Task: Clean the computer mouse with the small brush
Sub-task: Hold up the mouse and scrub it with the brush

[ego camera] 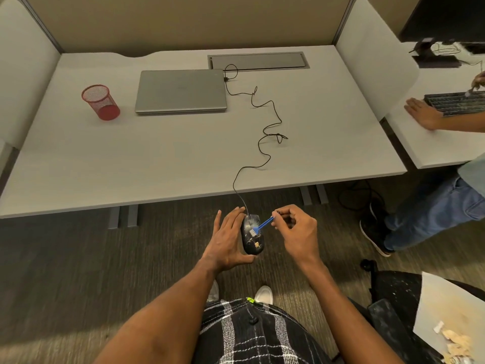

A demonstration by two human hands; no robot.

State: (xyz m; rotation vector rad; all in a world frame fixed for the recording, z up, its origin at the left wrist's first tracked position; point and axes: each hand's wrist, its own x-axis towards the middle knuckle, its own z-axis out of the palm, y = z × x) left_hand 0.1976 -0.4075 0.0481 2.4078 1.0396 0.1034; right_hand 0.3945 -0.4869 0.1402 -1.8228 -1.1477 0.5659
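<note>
L hand (227,241) grips mouse (252,236); R hand (296,227) (pinching) brush (259,227).

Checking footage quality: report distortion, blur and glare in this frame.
Head view: wide-angle bending curves the desk edges; soft blur along the bottom forearms; mouse and blue brush reasonably sharp; even overhead light, no strong glare; faint sheen on the laptop.

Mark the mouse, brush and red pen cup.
mouse (254,244), head view, rear of the black shell
brush (263,224), head view, blue handle
red pen cup (101,102), head view, mesh wall
</note>
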